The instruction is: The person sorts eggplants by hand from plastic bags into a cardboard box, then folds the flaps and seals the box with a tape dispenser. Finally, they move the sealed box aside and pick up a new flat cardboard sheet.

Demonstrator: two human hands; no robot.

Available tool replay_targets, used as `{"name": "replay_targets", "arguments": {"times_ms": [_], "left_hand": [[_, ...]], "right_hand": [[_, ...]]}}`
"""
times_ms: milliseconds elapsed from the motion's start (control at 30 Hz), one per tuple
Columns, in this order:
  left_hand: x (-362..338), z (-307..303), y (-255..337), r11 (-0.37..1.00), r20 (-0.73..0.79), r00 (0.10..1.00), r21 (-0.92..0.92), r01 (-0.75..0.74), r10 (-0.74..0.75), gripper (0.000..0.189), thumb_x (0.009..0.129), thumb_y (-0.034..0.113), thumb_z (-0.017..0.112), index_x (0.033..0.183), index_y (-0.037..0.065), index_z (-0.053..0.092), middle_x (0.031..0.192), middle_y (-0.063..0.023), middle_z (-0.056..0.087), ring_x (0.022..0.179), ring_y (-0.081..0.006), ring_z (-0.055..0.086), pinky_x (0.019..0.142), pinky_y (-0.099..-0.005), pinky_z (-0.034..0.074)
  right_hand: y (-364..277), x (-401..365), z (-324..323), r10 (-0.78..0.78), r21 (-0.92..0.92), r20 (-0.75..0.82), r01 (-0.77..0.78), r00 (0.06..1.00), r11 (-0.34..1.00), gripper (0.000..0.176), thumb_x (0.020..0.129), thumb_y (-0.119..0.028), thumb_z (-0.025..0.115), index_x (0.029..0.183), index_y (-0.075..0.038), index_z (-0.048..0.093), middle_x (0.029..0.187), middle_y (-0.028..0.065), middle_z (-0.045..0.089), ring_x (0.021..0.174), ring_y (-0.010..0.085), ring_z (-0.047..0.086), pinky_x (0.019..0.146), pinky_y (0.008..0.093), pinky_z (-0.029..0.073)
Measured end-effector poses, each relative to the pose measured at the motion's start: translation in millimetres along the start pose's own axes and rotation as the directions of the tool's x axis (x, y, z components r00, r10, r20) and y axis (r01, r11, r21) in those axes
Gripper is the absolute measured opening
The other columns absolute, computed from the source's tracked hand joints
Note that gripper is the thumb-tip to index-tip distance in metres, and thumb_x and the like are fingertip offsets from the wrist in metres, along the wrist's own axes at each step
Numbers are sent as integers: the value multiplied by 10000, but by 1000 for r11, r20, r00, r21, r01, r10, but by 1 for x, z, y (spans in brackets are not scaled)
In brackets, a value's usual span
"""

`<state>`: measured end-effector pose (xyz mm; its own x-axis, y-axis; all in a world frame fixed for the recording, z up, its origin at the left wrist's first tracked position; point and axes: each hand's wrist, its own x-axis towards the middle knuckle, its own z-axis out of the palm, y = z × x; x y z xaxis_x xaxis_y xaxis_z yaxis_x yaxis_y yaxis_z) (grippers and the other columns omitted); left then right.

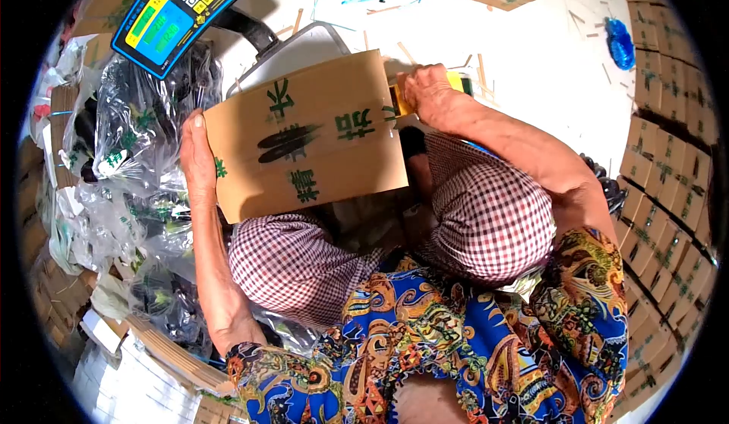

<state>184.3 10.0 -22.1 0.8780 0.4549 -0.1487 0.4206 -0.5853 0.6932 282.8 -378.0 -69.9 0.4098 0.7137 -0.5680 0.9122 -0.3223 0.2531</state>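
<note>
A brown cardboard box with green printed characters and a dark smudge is held tilted above my knees. My left hand grips its left edge, thumb on the upper face and fingers out of sight behind. At the box's right end, my right hand is wrapped round a yellow and dark tape dispenser, mostly covered by the fingers. Its front part touches or nearly touches the box edge. Behind the box shows the metal platform of a scale.
The scale's blue keypad display stands at upper left. Clear plastic bags with dark contents crowd the left side. Stacked cartons line the right. A blue bundle and scattered strips lie on the pale floor.
</note>
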Motion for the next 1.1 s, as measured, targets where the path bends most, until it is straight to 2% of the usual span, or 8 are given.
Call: {"name": "replay_targets", "arguments": {"times_ms": [133,200,300,600,667,700,767,1100], "left_hand": [[-4,1,2,999,-19,1000,-51,-8,7,551,995,437,408,1246,-31,555,1205,-170,586,1121,-247,536,999,-340,381],[-9,4,1,998,-10,1000,-62,-7,7,556,995,438,405,1246,-34,553,1205,-174,585,1116,-252,539,997,-341,382],[-6,10,-18,995,-3,1000,-98,-14,14,556,995,443,399,1252,-25,552,1198,-174,586,1117,-261,536,999,-343,377],[-21,12,-1,619,260,951,-723,307,-167,692,986,592,297,1365,40,472,1362,-118,499,1268,-236,456,1086,-372,327],[-15,16,-20,552,211,976,-808,207,-57,760,975,630,262,1395,21,436,1412,-140,460,1328,-246,407,1115,-377,292],[-17,18,-19,522,207,977,-830,198,-42,816,960,660,233,1422,7,393,1458,-158,411,1384,-255,339,1146,-383,243],[-14,25,-36,527,167,986,-840,127,28,800,963,646,255,1421,4,393,1464,-145,410,1362,-261,373,1127,-392,287],[-56,28,-45,609,216,974,-763,215,-74,716,982,577,322,1418,14,396,1442,-134,436,1332,-251,405,1105,-387,326]], "right_hand": [[-5,-29,13,-110,-314,-132,63,985,947,520,893,-140,560,1336,107,443,965,149,595,749,217,544,544,398,448],[-3,-11,8,75,202,157,-106,985,974,484,893,-148,532,1304,102,478,927,123,605,680,157,544,459,355,419],[-26,21,73,-8,-258,-196,-44,981,965,437,896,-228,553,1221,63,557,910,90,625,641,125,571,388,288,386],[39,-1,57,276,582,332,-426,902,693,865,685,-459,814,1347,-52,434,1164,191,615,1103,344,591,915,414,490],[23,-1,84,399,928,49,-189,916,320,898,829,-633,597,1420,-4,352,1293,225,529,1202,345,523,1016,420,427],[12,-19,27,355,879,172,20,919,-477,881,891,-646,489,1445,16,312,1399,202,459,1286,300,451,1075,396,363],[-24,8,29,416,479,128,312,900,-821,760,976,-583,357,1457,3,304,1443,124,416,1336,237,377,1122,352,281],[-51,48,24,292,239,205,241,934,-940,730,978,-629,257,1401,-54,409,1319,77,519,1160,190,505,1013,328,403]]}}
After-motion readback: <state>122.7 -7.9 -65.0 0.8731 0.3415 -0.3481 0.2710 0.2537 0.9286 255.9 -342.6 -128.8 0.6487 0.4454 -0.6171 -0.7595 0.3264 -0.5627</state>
